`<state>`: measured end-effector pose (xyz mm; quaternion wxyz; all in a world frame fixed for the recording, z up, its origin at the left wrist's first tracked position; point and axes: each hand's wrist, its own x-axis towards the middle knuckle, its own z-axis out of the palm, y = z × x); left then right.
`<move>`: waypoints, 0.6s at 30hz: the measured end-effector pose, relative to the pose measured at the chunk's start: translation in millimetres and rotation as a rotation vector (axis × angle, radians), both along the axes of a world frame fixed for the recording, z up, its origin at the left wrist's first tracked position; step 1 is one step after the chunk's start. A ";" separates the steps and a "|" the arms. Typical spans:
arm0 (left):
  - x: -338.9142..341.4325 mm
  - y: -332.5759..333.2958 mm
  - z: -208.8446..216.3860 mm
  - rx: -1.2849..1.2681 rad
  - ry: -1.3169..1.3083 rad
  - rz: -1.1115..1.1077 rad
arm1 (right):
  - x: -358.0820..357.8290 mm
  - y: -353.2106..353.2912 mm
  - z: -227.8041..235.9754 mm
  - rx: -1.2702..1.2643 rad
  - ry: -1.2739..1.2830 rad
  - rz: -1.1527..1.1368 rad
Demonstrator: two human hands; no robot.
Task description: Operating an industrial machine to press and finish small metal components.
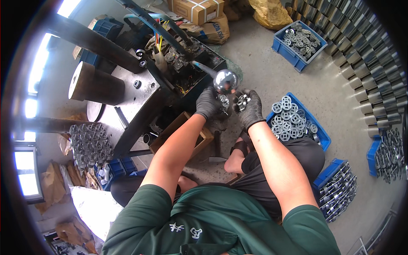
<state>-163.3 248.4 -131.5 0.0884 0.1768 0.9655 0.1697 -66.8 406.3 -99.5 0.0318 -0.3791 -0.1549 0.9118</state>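
Your left hand point(208, 103) has its gloved fingers closed around a metal part point(224, 102); your right hand point(250, 106) is curled on some shiny rings point(242, 102). Hands are apart, pieces facing each other across a narrow gap — likely so you can see both and work them with the fingertips. Both sit in front of you, just below the polished ball point(226, 81) on the end of the lever point(205, 69). Can't tell if a glove touches the ball.

Placement reads as reach-driven. The near blue bin point(324, 138) of spoked discs point(293, 117) stands by your right knee, probably to keep picks short on that side. The far blue bin point(294, 59) holds similar pieces, well apart, so more like stock. The wooden box point(206, 134) is under your left forearm, handy for small stuff, I'd guess; can't make out its contents.

Looks: the left-hand part is silvery, with gaps or openings in it, mostly covered by glove. Right-hand rings are brighter — smooth, rounded, bunched in the fingers; exact count hidden. The discs in the near bin are duller grey, flat and round, with cut-outs around a centre hole.
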 end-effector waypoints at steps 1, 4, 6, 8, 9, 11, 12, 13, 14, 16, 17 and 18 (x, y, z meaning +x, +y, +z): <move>1.1 -3.2 0.1 0.152 0.001 0.063 | 1.7 -0.8 4.7 0.000 0.017 -0.001; 14.7 1.9 12.8 0.880 -0.066 0.167 | 2.9 1.2 3.5 -0.013 0.075 0.037; 35.9 10.9 42.8 1.134 -0.186 0.124 | 0.4 3.1 0.9 -0.023 0.114 0.083; 58.0 13.1 77.8 0.974 -0.010 -0.021 | -4.0 -9.1 9.1 -0.121 0.112 0.024; 68.6 13.7 104.6 0.842 0.121 -0.137 | 1.7 -12.8 17.7 -0.162 0.163 0.072; 79.0 6.7 119.3 0.675 0.262 -0.304 | 6.5 -28.7 31.0 -0.110 0.219 0.139; 81.1 -0.8 114.2 0.640 0.274 -0.353 | 7.9 -34.4 26.6 -0.070 0.244 0.185; 86.0 -3.5 118.6 0.661 0.343 -0.363 | 7.9 -34.3 12.0 -0.119 0.353 0.206; 89.9 -10.9 123.1 0.668 0.423 -0.358 | 4.3 -40.3 0.1 -0.183 0.463 0.245; 96.7 -34.4 122.7 0.670 0.482 -0.356 | 24.0 -59.2 36.7 -0.161 0.492 0.348; 102.6 -40.7 124.4 0.667 0.530 -0.363 | 27.5 -51.2 31.5 -0.274 0.571 0.389; 109.0 -46.5 127.9 0.661 0.580 -0.368 | 29.5 -50.5 28.4 -0.393 0.641 0.433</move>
